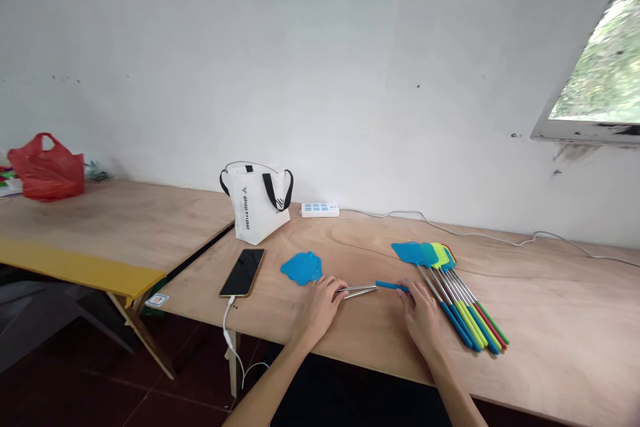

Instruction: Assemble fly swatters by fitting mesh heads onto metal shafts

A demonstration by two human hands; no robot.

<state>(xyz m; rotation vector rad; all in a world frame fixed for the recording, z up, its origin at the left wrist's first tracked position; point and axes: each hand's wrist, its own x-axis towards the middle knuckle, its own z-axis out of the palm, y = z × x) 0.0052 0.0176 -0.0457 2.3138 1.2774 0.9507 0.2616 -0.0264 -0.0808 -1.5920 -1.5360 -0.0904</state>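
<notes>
The left hand (323,303) pinches the steel end of a rod (367,289); the right hand (423,313) touches its blue grip, perhaps holding it. The rod lies crosswise on the surface (550,320) between them. Blue swatter heads (301,268) lie beyond the left hand, finished swatters (453,293) beside the right.

Thin steel rod (359,290) (blue-handled) lying flat, crosswise.

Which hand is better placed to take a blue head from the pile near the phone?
Probably the left hand: it lies just beside the blue heads, touching the metal rod. The right hand sits farther away, at the blue handle.
</notes>
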